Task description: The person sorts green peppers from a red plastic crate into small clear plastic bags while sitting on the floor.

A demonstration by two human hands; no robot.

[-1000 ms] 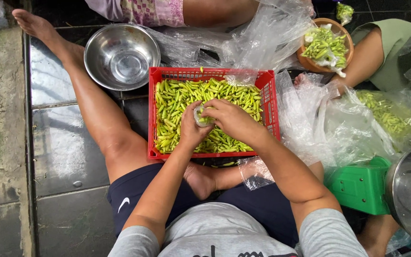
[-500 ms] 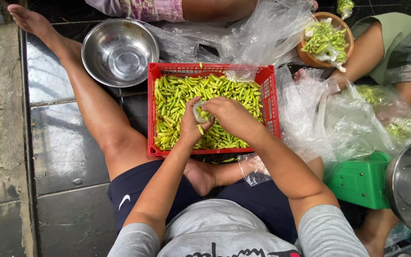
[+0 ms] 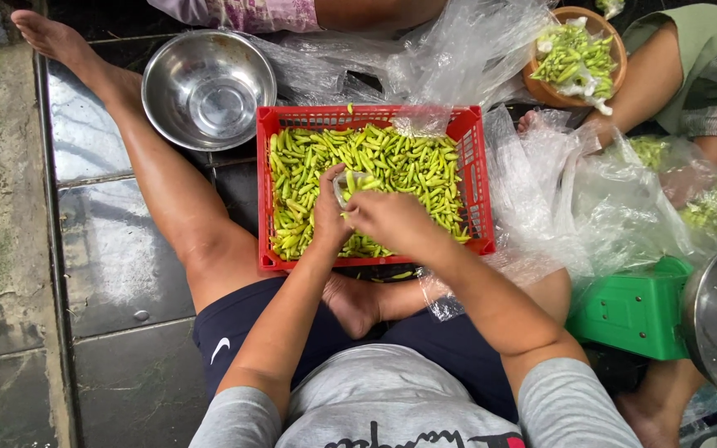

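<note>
Far to my left, my outstretched leg (image 3: 159,182) is lying across the dark wet floor tiles (image 3: 101,241), and a steel bowl (image 3: 207,87) is sitting just beyond my knee, touching the corner of the red crate (image 3: 476,178). I am sitting with that crate right in front of me, and it is holding a heap of green chillies (image 3: 408,166). My left hand (image 3: 329,217) is hovering over the middle of the heap, its fingers curled and pinching the edge of a small clear plastic bag (image 3: 350,184) that has a few chillies inside. My right hand (image 3: 383,217) is meeting it from the other side, fingers bunched together on the same bag, though I cannot tell just how tightly. Past the crate, crumpled clear plastic sheets (image 3: 574,199) are piling up, a green scale (image 3: 636,311) is standing near my right knee, and another person's arm (image 3: 649,79) is reaching beside a brown bowl (image 3: 541,87) of chillies.
</note>
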